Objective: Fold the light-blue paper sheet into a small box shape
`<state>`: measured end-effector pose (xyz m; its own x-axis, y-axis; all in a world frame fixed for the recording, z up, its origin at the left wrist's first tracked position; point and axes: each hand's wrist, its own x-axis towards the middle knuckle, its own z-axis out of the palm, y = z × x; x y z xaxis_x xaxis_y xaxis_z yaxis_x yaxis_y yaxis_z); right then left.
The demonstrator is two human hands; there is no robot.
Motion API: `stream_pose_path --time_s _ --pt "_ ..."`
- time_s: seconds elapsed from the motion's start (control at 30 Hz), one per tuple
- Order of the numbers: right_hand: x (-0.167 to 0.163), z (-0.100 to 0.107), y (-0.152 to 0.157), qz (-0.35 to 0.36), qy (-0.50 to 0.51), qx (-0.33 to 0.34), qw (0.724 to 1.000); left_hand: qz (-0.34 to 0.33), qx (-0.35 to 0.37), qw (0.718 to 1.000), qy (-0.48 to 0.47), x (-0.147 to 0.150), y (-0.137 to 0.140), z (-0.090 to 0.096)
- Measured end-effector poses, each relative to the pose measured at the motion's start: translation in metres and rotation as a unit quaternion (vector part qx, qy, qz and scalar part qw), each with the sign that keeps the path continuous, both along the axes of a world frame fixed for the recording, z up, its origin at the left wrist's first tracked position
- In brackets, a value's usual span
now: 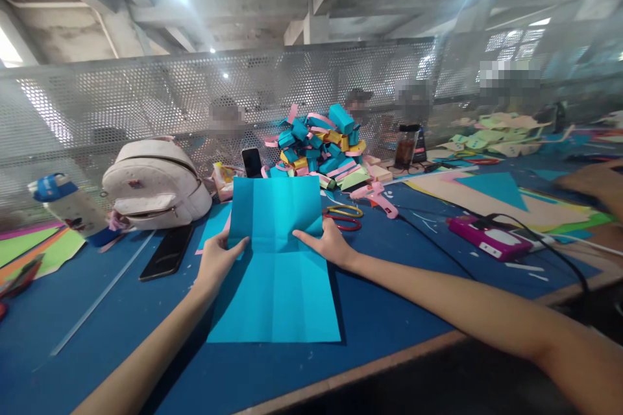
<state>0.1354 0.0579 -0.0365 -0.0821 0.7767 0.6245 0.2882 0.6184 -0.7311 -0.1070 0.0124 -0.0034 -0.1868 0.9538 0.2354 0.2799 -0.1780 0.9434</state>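
Note:
A blue sheet of paper (285,298) with several crease lines is held up over the table's front part, its upper half bent upright and its lower half sloping toward me. At the sheet's left edge my left hand (219,256) grips it, thumb in front and the fingers mostly behind. My right hand (333,245) pinches the right edge the same way, its thumb stretched across the paper near the bend. Behind the sheet lie scissors (345,225) with red handles and a yellow-handled pair (351,211), both partly covered.
A pink glue gun (377,200) with a black cord and a purple power strip (489,238) lie right. A pile of folded paper pieces (316,142) stands behind. Left are a black phone (167,253), a white backpack (153,185) and a bottle (73,211). Another person's arm (596,181) reaches in at right.

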Motion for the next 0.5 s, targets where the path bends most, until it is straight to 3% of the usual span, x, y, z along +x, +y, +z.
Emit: stream_pose_path --time_s 0.5 --pt "0.003 -0.006 0.017 0.078 -0.012 -0.059 0.995 0.007 0.029 1.000 0.003 -0.004 0.002 -0.005"
